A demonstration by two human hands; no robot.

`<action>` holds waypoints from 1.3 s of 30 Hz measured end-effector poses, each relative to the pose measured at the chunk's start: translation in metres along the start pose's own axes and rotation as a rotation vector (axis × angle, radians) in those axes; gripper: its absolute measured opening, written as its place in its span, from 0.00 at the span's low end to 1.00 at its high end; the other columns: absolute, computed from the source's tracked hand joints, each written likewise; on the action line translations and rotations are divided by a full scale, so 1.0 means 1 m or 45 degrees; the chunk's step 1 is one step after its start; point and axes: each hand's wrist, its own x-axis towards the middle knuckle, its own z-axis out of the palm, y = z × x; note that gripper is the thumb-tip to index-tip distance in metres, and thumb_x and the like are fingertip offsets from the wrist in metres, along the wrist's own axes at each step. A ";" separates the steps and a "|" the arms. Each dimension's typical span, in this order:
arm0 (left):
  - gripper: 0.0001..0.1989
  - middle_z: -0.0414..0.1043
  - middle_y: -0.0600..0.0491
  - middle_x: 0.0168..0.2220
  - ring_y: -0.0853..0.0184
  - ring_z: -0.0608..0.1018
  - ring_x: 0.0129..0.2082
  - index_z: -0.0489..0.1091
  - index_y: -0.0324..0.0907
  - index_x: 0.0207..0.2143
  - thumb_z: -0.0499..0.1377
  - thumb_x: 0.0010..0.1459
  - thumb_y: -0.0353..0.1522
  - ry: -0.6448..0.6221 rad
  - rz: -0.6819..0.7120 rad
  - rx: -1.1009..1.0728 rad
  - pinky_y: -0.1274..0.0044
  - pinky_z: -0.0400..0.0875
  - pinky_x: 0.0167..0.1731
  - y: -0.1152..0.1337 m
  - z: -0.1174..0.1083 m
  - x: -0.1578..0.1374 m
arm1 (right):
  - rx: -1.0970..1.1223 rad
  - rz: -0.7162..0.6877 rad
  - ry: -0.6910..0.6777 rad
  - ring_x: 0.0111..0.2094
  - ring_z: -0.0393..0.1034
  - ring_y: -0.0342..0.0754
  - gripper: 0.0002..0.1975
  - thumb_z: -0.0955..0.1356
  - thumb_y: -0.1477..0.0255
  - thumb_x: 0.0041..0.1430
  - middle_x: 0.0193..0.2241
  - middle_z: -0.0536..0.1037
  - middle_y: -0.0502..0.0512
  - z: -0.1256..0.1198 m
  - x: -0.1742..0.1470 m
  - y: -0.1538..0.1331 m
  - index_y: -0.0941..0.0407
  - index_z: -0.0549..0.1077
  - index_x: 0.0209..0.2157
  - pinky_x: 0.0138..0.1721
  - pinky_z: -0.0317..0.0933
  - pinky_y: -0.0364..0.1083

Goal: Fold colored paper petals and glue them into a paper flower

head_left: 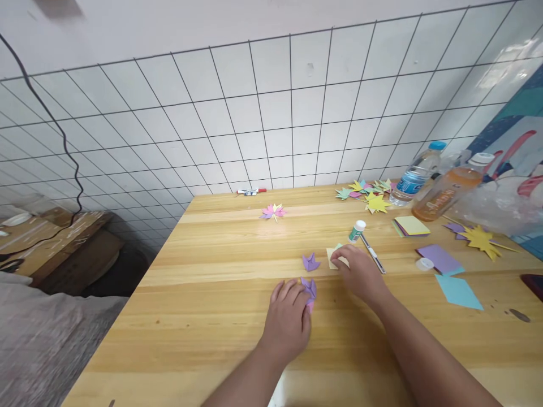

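Observation:
My left hand (287, 319) rests palm down on the table, fingers extended over the edge of a folded purple paper piece (310, 287). A bit of pink paper (310, 306) shows beside its thumb. Just above lies another folded purple piece (311, 262), apart from both hands. My right hand (360, 271) pinches the edge of a pale yellow paper square (332, 258) between thumb and forefinger. A light green corner (338, 246) peeks out behind that square. Right behind the hand stand a glue stick (357, 230) and a slim utility knife (373, 254).
Along the wall lie markers (251, 191), a pink-purple paper leaf (274, 212) and several yellow and green leaves (375, 202). At right are a water bottle (413, 178), an orange drink bottle (449, 189), stacked paper squares (411, 225), a blue sheet (459, 291) and a white cap (425, 264).

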 end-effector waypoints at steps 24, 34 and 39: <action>0.13 0.72 0.50 0.42 0.60 0.68 0.50 0.69 0.44 0.40 0.49 0.56 0.25 0.010 0.078 -0.032 0.62 0.60 0.52 -0.004 0.003 0.002 | 0.932 0.222 -0.344 0.25 0.67 0.43 0.06 0.68 0.69 0.47 0.24 0.74 0.48 -0.008 -0.033 -0.002 0.55 0.67 0.28 0.28 0.59 0.42; 0.13 0.71 0.50 0.45 0.61 0.67 0.52 0.68 0.44 0.43 0.49 0.57 0.26 -0.019 0.079 0.042 0.63 0.60 0.54 -0.005 0.005 -0.001 | 0.494 0.279 -0.161 0.22 0.67 0.44 0.08 0.63 0.68 0.53 0.24 0.74 0.46 0.024 -0.049 -0.019 0.50 0.66 0.36 0.25 0.56 0.41; 0.13 0.71 0.50 0.44 0.61 0.67 0.51 0.68 0.44 0.42 0.49 0.58 0.26 -0.021 0.069 0.045 0.63 0.60 0.53 -0.003 0.004 0.001 | 0.303 0.251 -0.108 0.24 0.69 0.47 0.17 0.62 0.69 0.54 0.24 0.75 0.47 0.030 -0.056 -0.023 0.50 0.61 0.48 0.23 0.53 0.42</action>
